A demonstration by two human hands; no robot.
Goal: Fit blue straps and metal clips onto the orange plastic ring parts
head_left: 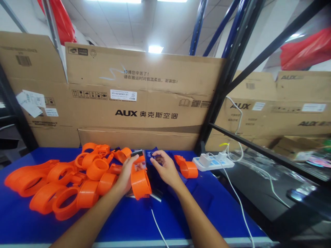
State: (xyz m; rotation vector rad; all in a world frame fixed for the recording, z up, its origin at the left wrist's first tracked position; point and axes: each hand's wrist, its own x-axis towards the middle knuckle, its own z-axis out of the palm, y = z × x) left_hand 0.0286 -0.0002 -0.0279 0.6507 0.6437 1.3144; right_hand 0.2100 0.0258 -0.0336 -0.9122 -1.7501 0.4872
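Note:
My left hand [127, 173] is closed around an orange plastic part with a ring [141, 184]; the ring hangs below the fingers, and a short black piece [136, 154] shows at the top by the thumb. Just to the right, apart from it, my right hand [165, 167] is half curled, thumb and fingers apart, with nothing visible in it. Under the hands lie dark blue material [178, 193] and flat items that are partly hidden. Many similar orange ring parts [88, 193] are heaped left of my left hand. A single orange part [188, 168] lies right of my right hand.
A white power strip [213, 161] with plugs sits at the blue table's [124, 224] right edge, its cable trailing forward. Another white cable [158, 225] runs toward the front edge. Cardboard [144, 103] walls off the back. Black rack posts [216, 100] stand at the right.

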